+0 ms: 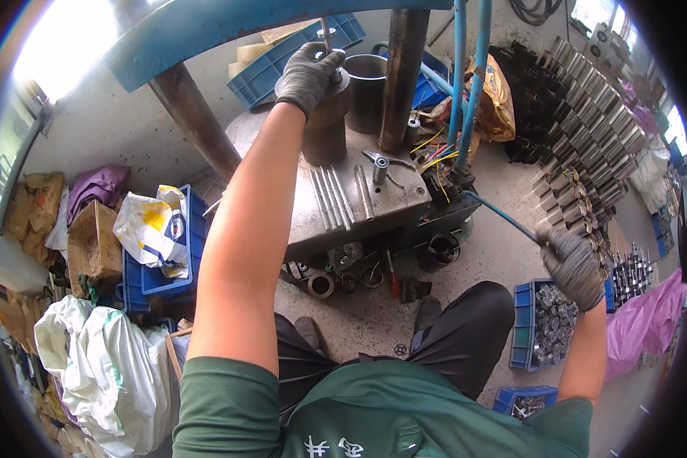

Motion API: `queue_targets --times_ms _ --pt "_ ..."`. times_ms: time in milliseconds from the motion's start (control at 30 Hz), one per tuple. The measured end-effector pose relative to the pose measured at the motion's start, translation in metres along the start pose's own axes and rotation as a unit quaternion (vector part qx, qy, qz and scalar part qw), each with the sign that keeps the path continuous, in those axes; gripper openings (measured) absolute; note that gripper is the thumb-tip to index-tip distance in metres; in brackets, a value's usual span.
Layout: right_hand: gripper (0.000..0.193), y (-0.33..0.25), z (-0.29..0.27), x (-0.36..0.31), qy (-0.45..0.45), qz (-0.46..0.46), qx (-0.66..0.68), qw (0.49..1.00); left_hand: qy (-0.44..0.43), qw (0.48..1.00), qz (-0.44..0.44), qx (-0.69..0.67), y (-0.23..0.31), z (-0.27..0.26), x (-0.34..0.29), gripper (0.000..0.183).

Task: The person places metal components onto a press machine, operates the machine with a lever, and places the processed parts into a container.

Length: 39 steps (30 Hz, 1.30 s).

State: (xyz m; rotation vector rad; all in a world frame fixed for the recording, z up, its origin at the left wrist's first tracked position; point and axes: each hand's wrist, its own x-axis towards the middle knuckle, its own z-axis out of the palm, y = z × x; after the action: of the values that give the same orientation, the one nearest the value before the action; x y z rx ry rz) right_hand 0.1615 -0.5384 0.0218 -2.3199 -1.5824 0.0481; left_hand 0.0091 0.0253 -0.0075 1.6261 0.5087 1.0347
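Observation:
My left hand (307, 76), in a grey glove, is closed around a shiny metal part (327, 34) on top of a thick steel cylinder (324, 133); the fingers hide much of the part. Out to the right, my gloved right hand (574, 269) grips the end of a long blue lever (504, 216) that runs back to the machine. On the steel table (389, 200) lie several slim metal rods (332, 198) side by side. A shorter rod (363, 192) lies to their right, beside a small upright ribbed metal piece (380, 169).
The press's blue beam (267, 23) crosses above, with dark steel columns (403, 84) beside the cylinder. Blue hoses (458, 76) hang at right. Stacked shiny tubes (588, 107) stand far right. A blue crate (520, 324) of metal parts sits by my right knee; white sacks (99, 374) lie left.

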Motion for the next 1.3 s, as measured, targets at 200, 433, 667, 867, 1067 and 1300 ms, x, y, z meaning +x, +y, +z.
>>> queue_targets --times_ms 200,433,667,867,1067,1300 --pt "0.030 0.020 -0.020 0.096 0.345 -0.084 -0.001 0.935 -0.002 1.000 -0.003 -0.017 0.001 -0.001 0.001 0.026" --pt "0.030 0.041 -0.044 0.186 0.351 -0.054 0.030 0.934 0.002 0.999 0.015 0.043 0.001 0.000 0.000 0.033" --pt "0.031 0.033 -0.052 0.197 0.333 0.020 -0.068 0.940 0.049 0.955 0.068 0.285 0.018 0.006 -0.022 0.049" --pt "0.028 0.026 -0.050 0.171 0.334 0.009 -0.098 0.937 -0.194 0.762 -0.081 -0.613 0.021 0.024 -0.121 0.022" --pt "0.024 0.000 -0.034 0.113 0.303 -0.037 -0.070 0.950 -0.174 0.953 -0.053 -0.242 0.008 0.037 -0.315 0.056" --pt "0.038 -0.064 0.082 -0.017 0.303 -0.223 0.045 0.925 -0.253 0.965 -0.055 -0.049 0.004 0.037 -0.383 0.064"
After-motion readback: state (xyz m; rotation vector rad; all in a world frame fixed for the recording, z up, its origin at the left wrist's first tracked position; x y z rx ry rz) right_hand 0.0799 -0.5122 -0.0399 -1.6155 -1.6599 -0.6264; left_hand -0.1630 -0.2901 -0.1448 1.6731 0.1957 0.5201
